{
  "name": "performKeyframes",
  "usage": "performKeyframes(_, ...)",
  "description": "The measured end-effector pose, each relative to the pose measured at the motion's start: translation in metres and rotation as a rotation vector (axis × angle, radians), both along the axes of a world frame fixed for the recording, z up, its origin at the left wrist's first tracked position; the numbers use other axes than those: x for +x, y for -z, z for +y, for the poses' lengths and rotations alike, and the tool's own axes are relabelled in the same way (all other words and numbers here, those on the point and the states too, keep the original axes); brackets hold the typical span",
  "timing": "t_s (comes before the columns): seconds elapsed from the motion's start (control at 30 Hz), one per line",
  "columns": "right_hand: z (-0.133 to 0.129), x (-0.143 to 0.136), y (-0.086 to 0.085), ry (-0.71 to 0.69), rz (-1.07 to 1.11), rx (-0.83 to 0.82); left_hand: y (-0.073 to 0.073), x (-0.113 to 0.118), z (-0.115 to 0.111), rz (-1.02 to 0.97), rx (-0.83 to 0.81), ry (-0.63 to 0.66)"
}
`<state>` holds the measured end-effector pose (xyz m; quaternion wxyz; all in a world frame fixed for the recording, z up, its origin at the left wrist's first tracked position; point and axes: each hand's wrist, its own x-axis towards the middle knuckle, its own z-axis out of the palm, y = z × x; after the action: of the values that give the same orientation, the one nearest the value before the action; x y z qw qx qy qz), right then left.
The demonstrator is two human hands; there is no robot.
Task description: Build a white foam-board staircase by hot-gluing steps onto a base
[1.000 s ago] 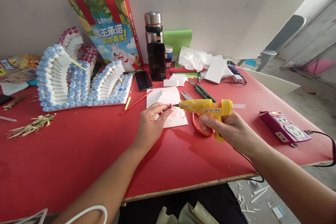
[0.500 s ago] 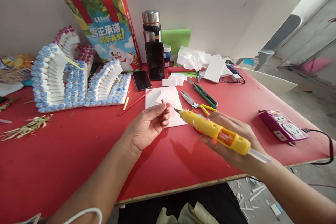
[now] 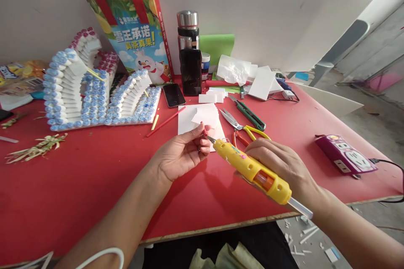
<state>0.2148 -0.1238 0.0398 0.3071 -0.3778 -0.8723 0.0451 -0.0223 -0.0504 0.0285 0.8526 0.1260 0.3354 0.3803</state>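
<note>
Between thumb and fingertips, my left hand [image 3: 183,153] pinches a small red piece [image 3: 205,129] above the white sheets [image 3: 187,119]. My right hand [image 3: 280,162] is wrapped round a yellow glue gun [image 3: 249,168], with a clear glue stick [image 3: 299,208] coming out of its rear. The gun's metal tip meets or nearly meets the red piece. Scissors with yellow handles [image 3: 233,121], red-handled pliers [image 3: 241,138] and a green cutter [image 3: 248,113] lie beyond my right hand. A thin red stick [image 3: 166,122] lies left of the sheets.
Blue-and-white paper models [image 3: 72,92] stand at the left, before a printed bag [image 3: 139,38]. A steel flask [image 3: 187,23], an upright black phone [image 3: 191,71] and a flat phone [image 3: 174,95] are at the back. A purple power strip [image 3: 344,153] lies right.
The glue gun's tip has moved left to the red piece in my left hand. The view has shifted slightly, and more of the red-handled pliers shows.
</note>
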Motion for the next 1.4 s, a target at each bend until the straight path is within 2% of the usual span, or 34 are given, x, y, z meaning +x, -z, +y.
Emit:
performKeyframes(0.43,0.0045,-0.0033,-0.0003,0.003,-0.019,0.043,-0.0059,0.0032,-0.0017,-0.065,-0.088,-0.036)
performKeyframes(0.63,0.0065,-0.0043,0.0003,-0.018,-0.027,0.079,-0.0072,0.0009,-0.0024,-0.126,-0.048,-0.018)
performKeyframes(1.4,0.0055,-0.0043,0.0010,-0.004,-0.028,0.087,-0.0040,-0.0011,-0.0005,-0.114,-0.052,-0.023)
